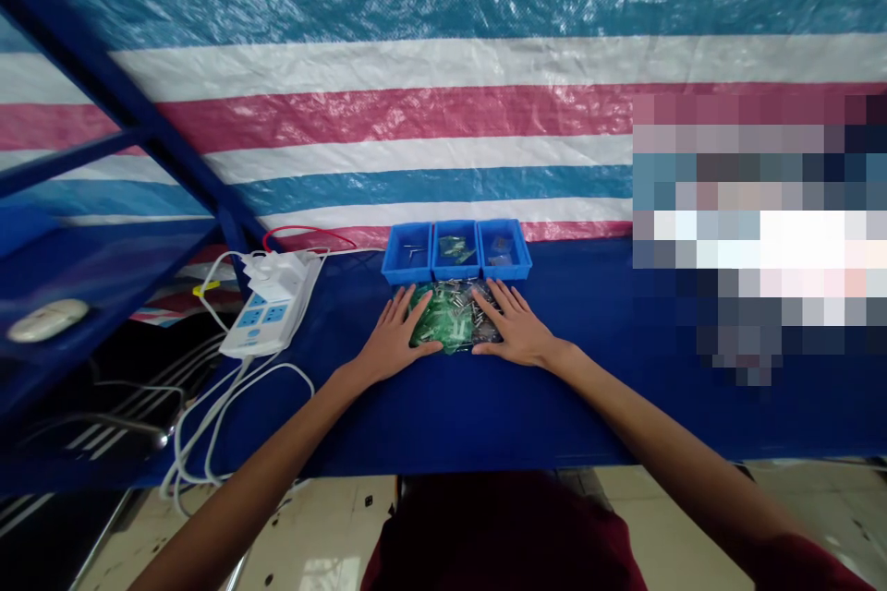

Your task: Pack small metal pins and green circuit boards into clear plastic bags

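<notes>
Near the middle of the frame, in the head view, a flat pile of small parts lies between two hands, its long axis running left to right across the picture. The left hand (400, 337) borders the pile's left end and the right hand (519, 331) its right end, so neither is clearly nearer. Both are spread, palms down, fingers apart and thumbs pointing inward along the lower edge; their fingers touch or overlap the margins, and neither is closed round anything.

The pile has two main areas: green parts (447, 323) on the left and centre, and silvery parts (459, 300), apparently screws, along the top and to the right. Its pieces are too small and crowded to count, and whether they are bagged or loose I cannot tell.

Just above the pile, three blue bins (407, 277) stand side by side: the left one has a few thin pieces, the middle one green pieces, the right one small pale items. All rest on one blue table (443, 416). Left of centre is one power strip (270, 323) with white cables (208, 416); at the far left, one white rounded object (48, 320).
</notes>
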`<state>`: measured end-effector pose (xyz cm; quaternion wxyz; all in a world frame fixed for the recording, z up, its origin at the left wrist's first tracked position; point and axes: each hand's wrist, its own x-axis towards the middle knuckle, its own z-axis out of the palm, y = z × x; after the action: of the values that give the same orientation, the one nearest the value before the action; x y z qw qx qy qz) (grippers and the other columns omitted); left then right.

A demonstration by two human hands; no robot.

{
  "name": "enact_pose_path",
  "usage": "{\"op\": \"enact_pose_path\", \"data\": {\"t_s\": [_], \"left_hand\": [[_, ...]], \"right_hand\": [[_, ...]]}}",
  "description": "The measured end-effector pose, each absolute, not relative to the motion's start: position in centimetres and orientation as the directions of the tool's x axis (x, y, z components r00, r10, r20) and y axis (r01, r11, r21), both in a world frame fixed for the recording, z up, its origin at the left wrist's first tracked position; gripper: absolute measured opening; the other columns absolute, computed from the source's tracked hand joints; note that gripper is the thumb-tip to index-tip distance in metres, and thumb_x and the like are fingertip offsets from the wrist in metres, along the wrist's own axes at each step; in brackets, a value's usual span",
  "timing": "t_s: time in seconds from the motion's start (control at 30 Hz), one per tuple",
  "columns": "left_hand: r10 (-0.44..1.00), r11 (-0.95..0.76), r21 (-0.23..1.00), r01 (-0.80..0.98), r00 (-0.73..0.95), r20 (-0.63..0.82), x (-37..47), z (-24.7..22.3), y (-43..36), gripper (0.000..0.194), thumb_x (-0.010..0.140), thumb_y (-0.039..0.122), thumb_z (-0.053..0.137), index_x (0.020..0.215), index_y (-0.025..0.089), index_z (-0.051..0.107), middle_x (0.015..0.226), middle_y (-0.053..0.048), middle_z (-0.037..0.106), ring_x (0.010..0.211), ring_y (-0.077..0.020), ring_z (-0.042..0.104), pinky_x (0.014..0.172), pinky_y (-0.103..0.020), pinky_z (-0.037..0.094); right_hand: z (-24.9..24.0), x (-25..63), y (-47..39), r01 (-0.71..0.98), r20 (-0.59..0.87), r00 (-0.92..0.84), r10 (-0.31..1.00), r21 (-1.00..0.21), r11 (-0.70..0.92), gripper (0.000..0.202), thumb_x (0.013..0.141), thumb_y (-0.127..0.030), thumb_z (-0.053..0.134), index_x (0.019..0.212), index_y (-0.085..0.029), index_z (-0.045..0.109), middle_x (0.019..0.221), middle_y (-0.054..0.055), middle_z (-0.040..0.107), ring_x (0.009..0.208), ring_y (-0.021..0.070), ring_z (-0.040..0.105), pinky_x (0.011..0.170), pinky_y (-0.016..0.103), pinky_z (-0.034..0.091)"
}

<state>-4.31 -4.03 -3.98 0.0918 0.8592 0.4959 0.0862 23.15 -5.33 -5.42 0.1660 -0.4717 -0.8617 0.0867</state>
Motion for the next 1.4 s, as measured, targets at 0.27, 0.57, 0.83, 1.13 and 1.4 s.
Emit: {"op": "enact_pose_path", "data": {"t_s": [0.27,0.57,0.83,1.13,1.4], "left_hand": [[0.867,-0.494,0.292,0.819,0.491,0.089,-2.5,-4.2,-3.6,0.081,0.085,0.069,0.04,0.151,0.028,0.017,0.159,-0.008,0.008,0.146,-0.0332,0.005,0.116,-0.052,0.017],[0.845,-0.525,0.35,0.776,0.522,0.112,-2.4,-3.8,-3.8,0.076,0.089,0.064,0.038,0.152,0.028,0.014,0.159,-0.008,0.009,0.146,-0.0302,0.008,0.116,-0.048,0.019],[0.855,-0.505,0.438,0.744,0.501,0.135,-2.6,-3.2,-4.0,0.074,0.09,0.062,0.04,0.151,0.029,0.015,0.159,-0.007,0.014,0.145,-0.0298,0.013,0.117,-0.047,0.019],[0.876,-0.482,0.528,0.699,0.4,0.269,-2.2,-2.2,-3.8,0.055,0.091,0.053,0.045,0.139,0.026,0.04,0.149,-0.008,0.035,0.135,-0.0284,0.037,0.112,-0.044,0.031],[0.822,-0.561,0.502,0.659,0.369,0.434,-1.0,-0.6,-2.5,0.027,0.091,0.036,0.049,0.111,0.022,0.061,0.125,-0.008,0.057,0.119,-0.0246,0.053,0.103,-0.042,0.04]], "right_hand": [[-5.5,21.7,-4.8,0.798,0.186,-0.465,0.866,-0.335,0.501,0.094,0.082,-0.076,0.037,0.153,-0.018,0.014,0.158,0.015,0.005,0.145,0.032,0.005,0.116,0.052,0.014],[-5.2,22.5,-4.6,0.734,0.173,-0.473,0.864,-0.465,0.495,0.095,0.083,-0.073,0.041,0.153,-0.022,0.004,0.159,0.011,0.003,0.146,0.0288,0.004,0.117,0.051,0.015],[-4.7,23.0,-4.5,0.64,0.28,-0.291,0.915,-0.654,0.403,0.059,0.092,-0.044,0.044,0.145,-0.018,0.035,0.152,0.013,0.033,0.14,0.0245,0.031,0.114,0.045,0.029],[-2.5,23.0,-4.6,0.777,0.314,-0.213,0.925,-0.52,0.355,0.007,0.081,-0.019,0.058,0.084,-0.018,0.064,0.092,0.007,0.063,0.093,0.0221,0.057,0.085,0.035,0.044],[-1.0,21.4,-5.6,0.94,0.103,-0.179,0.978,-0.276,0.201,0.012,0.085,-0.021,0.053,0.081,-0.016,0.064,0.093,0.009,0.066,0.092,0.0236,0.058,0.079,0.034,0.038]]}}
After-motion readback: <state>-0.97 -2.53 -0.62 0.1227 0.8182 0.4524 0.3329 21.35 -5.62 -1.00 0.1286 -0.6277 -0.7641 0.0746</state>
